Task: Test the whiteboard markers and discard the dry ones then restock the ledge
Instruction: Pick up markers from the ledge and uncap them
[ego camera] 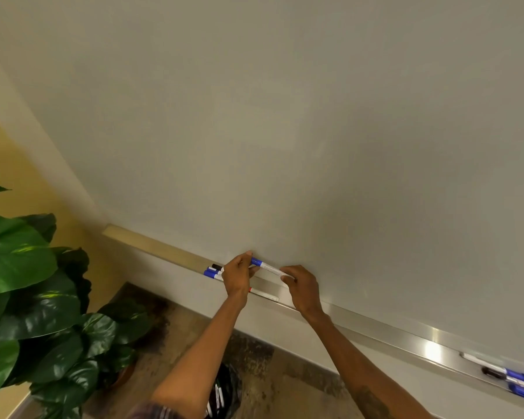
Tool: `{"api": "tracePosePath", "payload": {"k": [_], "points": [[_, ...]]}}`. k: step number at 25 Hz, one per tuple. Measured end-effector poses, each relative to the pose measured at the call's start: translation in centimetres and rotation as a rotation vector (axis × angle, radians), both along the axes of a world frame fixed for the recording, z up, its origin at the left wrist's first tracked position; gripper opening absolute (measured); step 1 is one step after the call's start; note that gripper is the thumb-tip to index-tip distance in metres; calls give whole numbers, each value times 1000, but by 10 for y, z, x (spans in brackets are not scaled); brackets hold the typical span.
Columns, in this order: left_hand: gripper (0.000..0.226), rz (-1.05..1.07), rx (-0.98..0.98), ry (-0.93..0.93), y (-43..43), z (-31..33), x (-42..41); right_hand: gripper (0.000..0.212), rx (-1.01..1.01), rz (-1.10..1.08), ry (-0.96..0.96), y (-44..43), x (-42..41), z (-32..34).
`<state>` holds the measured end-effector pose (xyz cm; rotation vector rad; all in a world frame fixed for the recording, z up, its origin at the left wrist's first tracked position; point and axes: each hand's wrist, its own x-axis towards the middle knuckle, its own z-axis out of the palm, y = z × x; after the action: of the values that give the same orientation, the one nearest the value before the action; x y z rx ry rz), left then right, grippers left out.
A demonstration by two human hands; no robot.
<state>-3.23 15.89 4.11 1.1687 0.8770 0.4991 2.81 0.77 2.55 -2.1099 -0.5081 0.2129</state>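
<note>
Above the ledge [375, 328], left grip [239, 275] and right grip [300, 285] pinch a blue marker [268, 267]; floor bag [229, 379] holds markers [218, 396].

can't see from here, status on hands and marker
Left hand at cap end, right hand at tail of white blue-capped whiteboard marker. Held above silver metal ledge. Nothing blocking.

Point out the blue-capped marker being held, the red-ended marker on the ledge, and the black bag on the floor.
blue-capped marker [270, 269], head view, white barrel.
red-ended marker [265, 294], head view, white barrel.
black bag [232, 381], head view, dark side.
</note>
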Motion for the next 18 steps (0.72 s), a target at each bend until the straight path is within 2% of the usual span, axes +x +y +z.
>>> {"api": "tracePosePath", "payload": {"k": [2, 7, 10, 15, 18], "points": [[25, -94, 43, 89, 13, -16, -5, 20, -90, -50, -26, 2, 3, -19], [26, -234, 323, 343, 36, -44, -18, 24, -219, -138, 26, 8, 10, -61], [27, -282, 351, 420, 41, -53, -21, 25, -338, -109, 82, 16, 9, -80], [29, -359, 352, 504, 45, -71, -32, 27, -533, 11, -75, 28, 8, -88], [29, -401, 335, 514, 47, -80, -39, 29, -577, 36, -88, 33, 11, -93]]}}
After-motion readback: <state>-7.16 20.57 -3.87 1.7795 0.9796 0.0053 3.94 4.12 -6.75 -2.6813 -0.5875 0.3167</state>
